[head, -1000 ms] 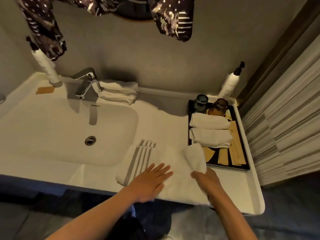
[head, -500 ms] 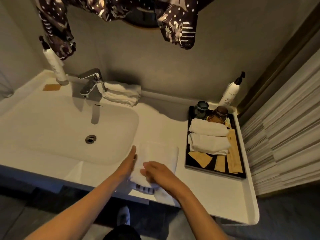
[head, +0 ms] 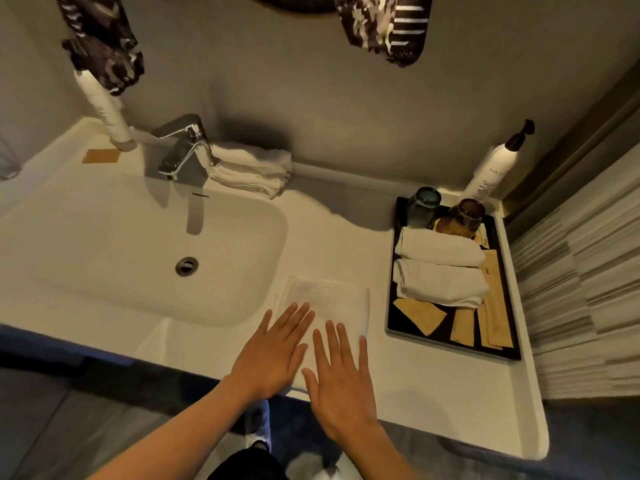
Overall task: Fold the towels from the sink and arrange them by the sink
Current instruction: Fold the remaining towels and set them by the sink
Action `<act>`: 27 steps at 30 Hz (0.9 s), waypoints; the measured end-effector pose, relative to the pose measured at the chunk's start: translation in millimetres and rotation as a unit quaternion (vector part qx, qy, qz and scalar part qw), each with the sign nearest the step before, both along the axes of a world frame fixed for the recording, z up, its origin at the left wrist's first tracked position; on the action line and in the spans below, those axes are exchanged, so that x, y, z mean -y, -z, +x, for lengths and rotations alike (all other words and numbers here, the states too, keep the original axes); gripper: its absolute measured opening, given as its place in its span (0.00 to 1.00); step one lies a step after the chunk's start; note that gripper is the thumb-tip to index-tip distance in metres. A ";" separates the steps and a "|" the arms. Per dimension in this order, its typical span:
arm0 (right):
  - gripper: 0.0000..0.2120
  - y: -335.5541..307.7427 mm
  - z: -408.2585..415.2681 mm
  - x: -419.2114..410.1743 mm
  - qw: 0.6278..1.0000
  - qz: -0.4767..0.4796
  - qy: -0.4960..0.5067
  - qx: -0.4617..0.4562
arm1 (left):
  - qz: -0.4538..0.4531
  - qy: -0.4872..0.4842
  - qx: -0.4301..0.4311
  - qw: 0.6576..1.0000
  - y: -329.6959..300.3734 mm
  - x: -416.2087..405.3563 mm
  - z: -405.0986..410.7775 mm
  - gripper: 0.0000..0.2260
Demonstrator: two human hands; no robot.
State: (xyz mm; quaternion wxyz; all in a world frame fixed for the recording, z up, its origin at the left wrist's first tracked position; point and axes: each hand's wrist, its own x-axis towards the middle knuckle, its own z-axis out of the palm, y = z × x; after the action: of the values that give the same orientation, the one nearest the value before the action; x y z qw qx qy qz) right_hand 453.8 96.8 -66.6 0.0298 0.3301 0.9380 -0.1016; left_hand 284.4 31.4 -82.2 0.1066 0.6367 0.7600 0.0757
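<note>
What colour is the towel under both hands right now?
White, plain as folded; the towel shows in the head view.

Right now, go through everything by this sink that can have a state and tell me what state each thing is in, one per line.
towel on the counter: folded, lying flat
left hand: open, flat on the towel
right hand: open, flat on the towel
towels by the faucet: folded, stacked
towels on the tray: two, rolled, side by side
faucet: no water running
sink basin: no towels in it
pump bottle: upright
</note>
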 end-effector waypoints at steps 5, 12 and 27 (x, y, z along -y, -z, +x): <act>0.29 -3.7 -5.6 -17.3 0.999 -0.038 -0.021 -0.025 | 0.002 -0.002 0.033 0.999 -3.7 -9.9 -7.5 0.25; 0.32 -31.1 9.0 -23.8 0.804 -0.321 0.458 -0.202 | 0.126 0.019 0.064 0.990 -29.7 -13.7 -1.0 0.11; 0.29 -74.9 -71.6 5.0 0.946 -0.133 0.283 -0.087 | -0.087 -0.327 0.582 0.740 -71.7 -48.9 1.0 0.32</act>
State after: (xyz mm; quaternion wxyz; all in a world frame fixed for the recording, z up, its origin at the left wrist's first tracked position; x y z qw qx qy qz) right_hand 382.2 91.8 8.3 -0.0385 0.5652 0.7825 -0.2583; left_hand 285.3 80.3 -10.5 0.5517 0.1686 0.7151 0.3948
